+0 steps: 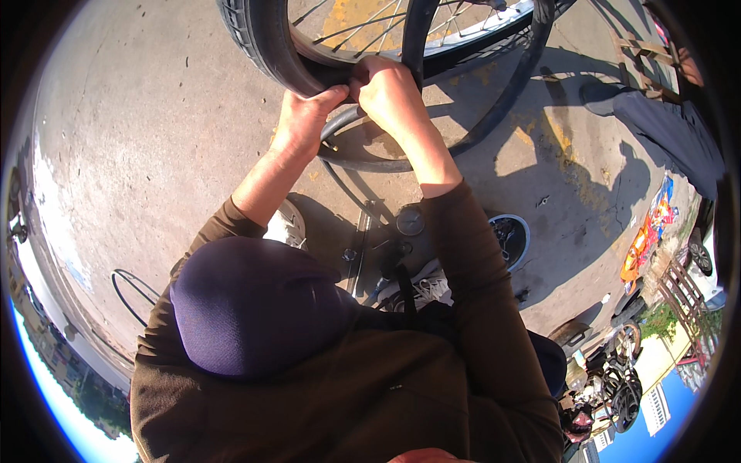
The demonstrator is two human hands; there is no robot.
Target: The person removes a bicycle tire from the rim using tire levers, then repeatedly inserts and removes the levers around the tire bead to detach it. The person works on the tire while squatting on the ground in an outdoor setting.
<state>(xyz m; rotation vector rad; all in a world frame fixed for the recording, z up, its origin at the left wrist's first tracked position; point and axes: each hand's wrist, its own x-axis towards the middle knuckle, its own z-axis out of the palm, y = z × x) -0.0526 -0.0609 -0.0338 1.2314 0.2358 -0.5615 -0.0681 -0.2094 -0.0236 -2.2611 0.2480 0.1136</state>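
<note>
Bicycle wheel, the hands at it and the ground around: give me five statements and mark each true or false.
1. The left hand and right hand are both at the lower part of the tyre. True.
2. The black tube is tucked wholly inside the tyre. False: loops of it hang outside.
3. Both hands wear gloves. False: they are bare.
4. A round container with a pale rim stands on the ground to the right of the right forearm. True.
5. Nobody else is in view. False: another person's dark trouser leg shows at the right.
</note>
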